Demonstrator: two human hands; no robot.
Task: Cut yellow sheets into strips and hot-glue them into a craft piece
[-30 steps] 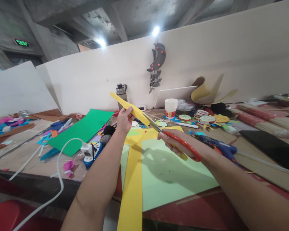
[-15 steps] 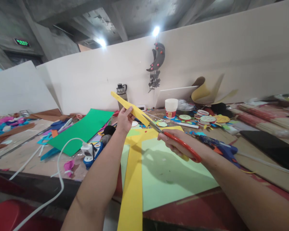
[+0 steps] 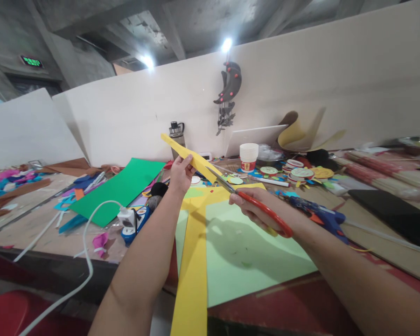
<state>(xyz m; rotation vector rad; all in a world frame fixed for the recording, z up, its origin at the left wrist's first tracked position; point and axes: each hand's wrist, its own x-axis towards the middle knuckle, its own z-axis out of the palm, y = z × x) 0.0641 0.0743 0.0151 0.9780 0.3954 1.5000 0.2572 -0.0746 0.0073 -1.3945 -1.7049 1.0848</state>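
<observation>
My left hand (image 3: 182,175) pinches a yellow strip (image 3: 196,162) and holds it raised above the table, tilted down to the right. Red-handled scissors (image 3: 262,205) are gripped in my right hand (image 3: 254,210), fingers wrapped round the handles. Their metal blades meet the strip's lower right end; I cannot tell how far they cut into it. Below my hands lies a pale green sheet (image 3: 252,266). A long yellow piece (image 3: 192,280) lies along its left part and hangs over the table's front edge.
Left of my arm are a green sheet (image 3: 122,186) and a white plug (image 3: 128,217) with its cable. Behind stand a bottle (image 3: 177,135) and stacked paper cups (image 3: 248,156). On the right lie a blue glue gun (image 3: 318,214) and a black flat object (image 3: 394,217).
Both hands, the strip and the scissors stay nearly where they were. The hanging dark moon ornament has swung slightly to the right. A small green scrap now shows on the pale green sheet.
</observation>
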